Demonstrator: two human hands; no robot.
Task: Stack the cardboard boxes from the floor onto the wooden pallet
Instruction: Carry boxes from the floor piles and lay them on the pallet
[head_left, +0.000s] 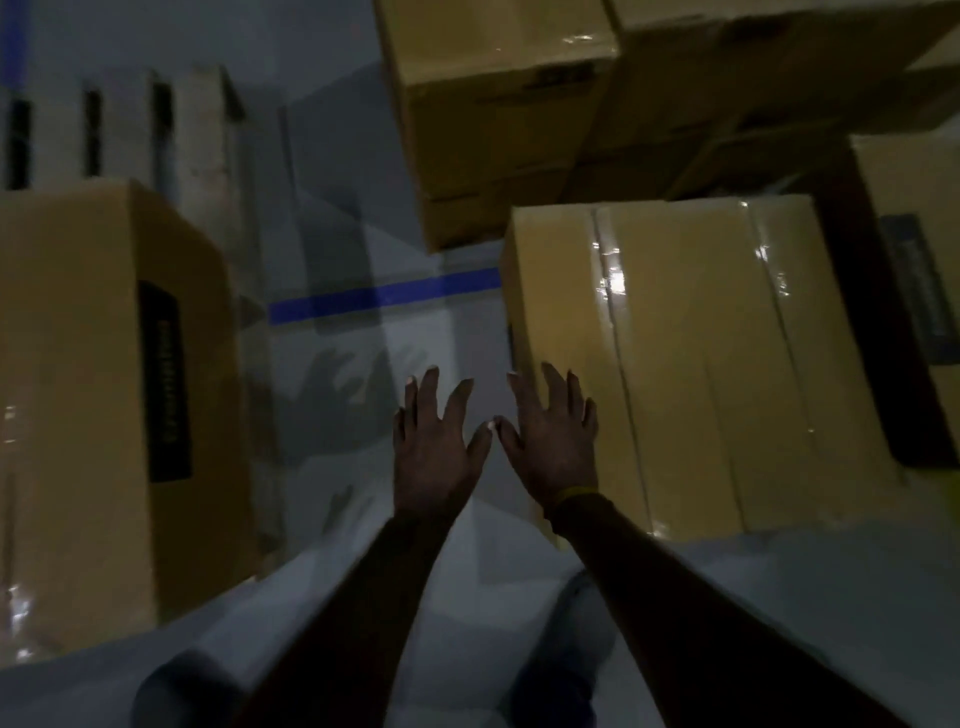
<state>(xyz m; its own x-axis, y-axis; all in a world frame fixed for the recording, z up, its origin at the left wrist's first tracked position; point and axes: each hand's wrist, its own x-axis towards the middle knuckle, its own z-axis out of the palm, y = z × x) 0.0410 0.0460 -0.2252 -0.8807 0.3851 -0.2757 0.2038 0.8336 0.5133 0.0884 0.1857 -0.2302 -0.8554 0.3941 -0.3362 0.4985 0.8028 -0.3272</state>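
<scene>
Both my left hand (434, 449) and right hand (553, 441) spread open, empty, near taped tan cardboard box (696, 364) on grey floor (363, 218).

A pale grey floor (426, 353) carries everything here; a blue tape line (384, 299) crosses it between the boxes; a taped cardboard box (691, 364) sits on it at right; a stack of cardboard boxes (498, 119) stands behind that; at left a wooden pallet (202, 135) lies on the floor, bearing a box with a dark label (104, 395) at its near end.
</scene>
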